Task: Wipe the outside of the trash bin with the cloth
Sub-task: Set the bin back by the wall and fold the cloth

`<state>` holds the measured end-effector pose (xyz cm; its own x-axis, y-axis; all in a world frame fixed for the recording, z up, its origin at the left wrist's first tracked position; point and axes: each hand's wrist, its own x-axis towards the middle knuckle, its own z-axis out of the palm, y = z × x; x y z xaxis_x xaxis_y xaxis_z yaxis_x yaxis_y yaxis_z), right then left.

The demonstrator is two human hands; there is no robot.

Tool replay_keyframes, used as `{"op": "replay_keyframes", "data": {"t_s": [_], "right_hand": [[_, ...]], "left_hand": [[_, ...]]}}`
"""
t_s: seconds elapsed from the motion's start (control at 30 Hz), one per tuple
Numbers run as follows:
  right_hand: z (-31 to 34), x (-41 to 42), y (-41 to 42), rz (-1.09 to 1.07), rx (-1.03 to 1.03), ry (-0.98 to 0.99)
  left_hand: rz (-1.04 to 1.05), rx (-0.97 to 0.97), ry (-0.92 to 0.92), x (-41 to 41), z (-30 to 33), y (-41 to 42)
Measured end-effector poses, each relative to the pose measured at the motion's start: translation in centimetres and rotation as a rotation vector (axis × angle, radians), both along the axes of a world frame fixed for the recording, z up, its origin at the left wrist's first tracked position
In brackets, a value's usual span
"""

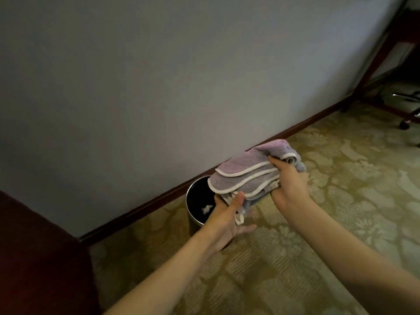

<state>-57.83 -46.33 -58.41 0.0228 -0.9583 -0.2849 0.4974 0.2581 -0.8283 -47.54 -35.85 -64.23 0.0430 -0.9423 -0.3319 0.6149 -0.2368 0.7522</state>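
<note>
A folded lilac cloth [247, 171] with white piping hangs in the air above the right side of the bin. My right hand [289, 180] grips its right end, fingers curled into the folds. My left hand [227, 217] holds the lower left edge from below, thumb on top, fingers under the fabric. The round metal trash bin [193, 220] stands on the carpet against the wall, its dark inside holding a scrap of white paper. My left hand and the cloth hide the bin's right side.
A grey wall with a dark wooden skirting board [141, 214] runs behind the bin. A dark red seat [36, 258] fills the lower left corner. At the far right stand a wooden desk frame [375, 64] and a chair's wheeled base [405, 123]. Patterned carpet covers the floor.
</note>
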Motion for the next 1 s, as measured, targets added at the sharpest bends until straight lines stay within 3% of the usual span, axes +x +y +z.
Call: {"op": "replay_keyframes", "data": {"t_s": [0.13,0.37,0.57,0.77,1.0], "right_hand": [[13.7,1.0,1.0,0.049,-0.032,-0.016],[38.6,2.1,3.1,0.168,-0.271,-0.01],[55.4,1.8,3.5,0.267,-0.438,0.043],[65.5,1.1,4.0,0.346,-0.596,0.009],[68.7,1.5,4.9,0.453,-0.728,-0.042]], "left_hand": [[0.165,-0.225,0.048,1.0,15.0,-0.5],[0.373,-0.282,-0.191,4.0,42.1,0.2],[0.35,-0.429,-0.414,4.8,60.0,2.2],[0.387,-0.567,-0.522,4.9,70.6,3.4],[0.49,-0.638,-0.677,6.8,72.9,5.6]]}}
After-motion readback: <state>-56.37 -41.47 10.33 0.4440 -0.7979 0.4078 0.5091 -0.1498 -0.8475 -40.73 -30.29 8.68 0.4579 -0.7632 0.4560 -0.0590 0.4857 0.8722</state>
